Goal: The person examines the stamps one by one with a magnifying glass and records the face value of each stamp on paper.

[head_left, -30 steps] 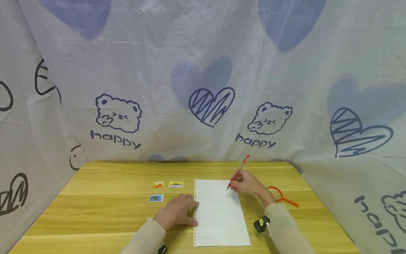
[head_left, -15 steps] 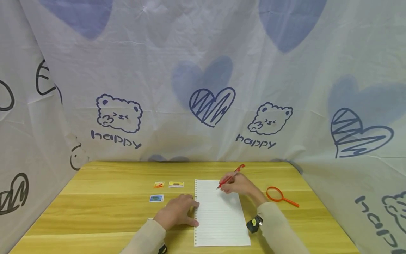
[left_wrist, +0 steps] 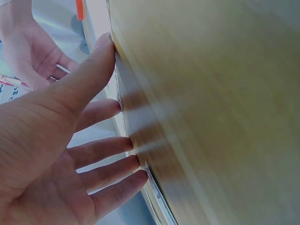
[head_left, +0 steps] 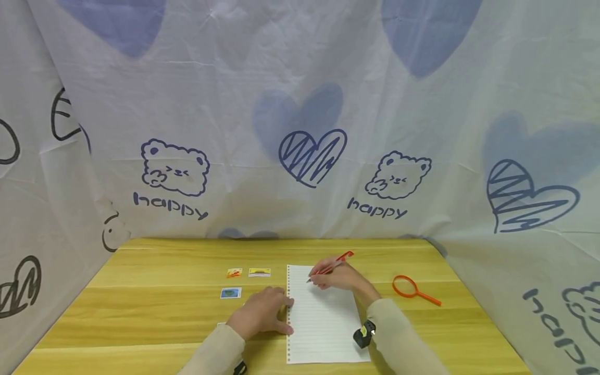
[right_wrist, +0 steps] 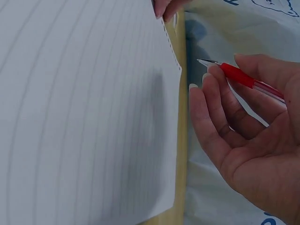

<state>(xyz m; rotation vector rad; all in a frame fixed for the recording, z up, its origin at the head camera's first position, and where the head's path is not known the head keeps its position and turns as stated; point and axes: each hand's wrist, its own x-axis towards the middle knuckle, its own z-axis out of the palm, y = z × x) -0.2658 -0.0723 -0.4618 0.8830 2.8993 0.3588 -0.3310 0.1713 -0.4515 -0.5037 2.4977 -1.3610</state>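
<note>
A sheet of lined paper point(head_left: 325, 325) with a punched left edge lies on the wooden table. My right hand point(head_left: 336, 276) pinches a red pen point(head_left: 334, 264) above the upper part of the sheet. In the right wrist view the bare tip of the pen point(right_wrist: 236, 75) points away from the fingers, and no writing shows on the visible lines. My left hand point(head_left: 262, 311) rests at the sheet's left edge, its thumb and a fingertip on the punched margin. The left wrist view shows the fingers point(left_wrist: 101, 152) of that hand spread and fairly straight.
Left of the paper lie small picture cards: a red-and-yellow card point(head_left: 234, 273), a yellow card point(head_left: 260, 272) and a blue card point(head_left: 231, 292). Another card is mostly hidden by the left forearm. An orange magnifying glass point(head_left: 416, 289) lies to the right. A printed curtain point(head_left: 244, 172) hangs behind the table.
My right hand has moved left across the top of the paper with the pen, which now tilts lower. My left hand and the sheet have stayed in place.
</note>
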